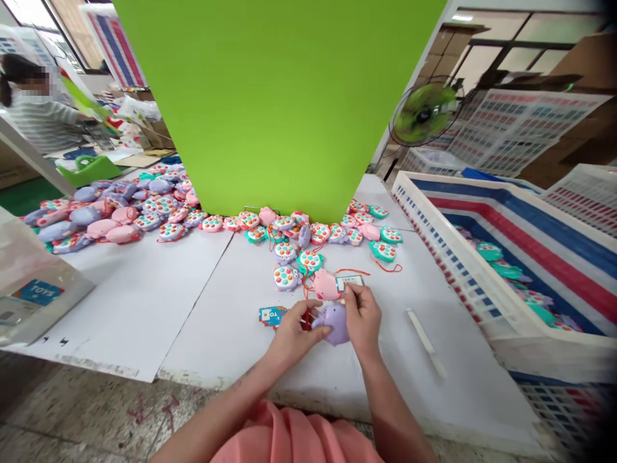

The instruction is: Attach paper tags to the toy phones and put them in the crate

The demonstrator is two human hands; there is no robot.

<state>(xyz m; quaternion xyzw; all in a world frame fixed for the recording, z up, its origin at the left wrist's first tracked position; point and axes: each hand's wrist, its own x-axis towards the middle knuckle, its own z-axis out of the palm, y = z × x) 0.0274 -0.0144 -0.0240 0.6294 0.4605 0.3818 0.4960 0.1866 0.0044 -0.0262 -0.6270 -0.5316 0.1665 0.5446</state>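
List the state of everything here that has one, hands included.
Left hand: closed on the purple toy.
Right hand: fingers bent; exact grip unclear.
Purple toy: held above the table's near side.
Pink toy: lying on the table.
White stick: lying flat.
White crate: open-topped, lined, toys inside.
Toy pile: loosely heaped.
Fan: upright; cannot tell whether running.

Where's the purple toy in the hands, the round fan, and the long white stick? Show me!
Rounded purple toy (337, 325): head view, middle of its body.
Round green-bladed fan (424, 116): head view, its dark hub.
Long, thin white stick (426, 343): head view, about midway along.
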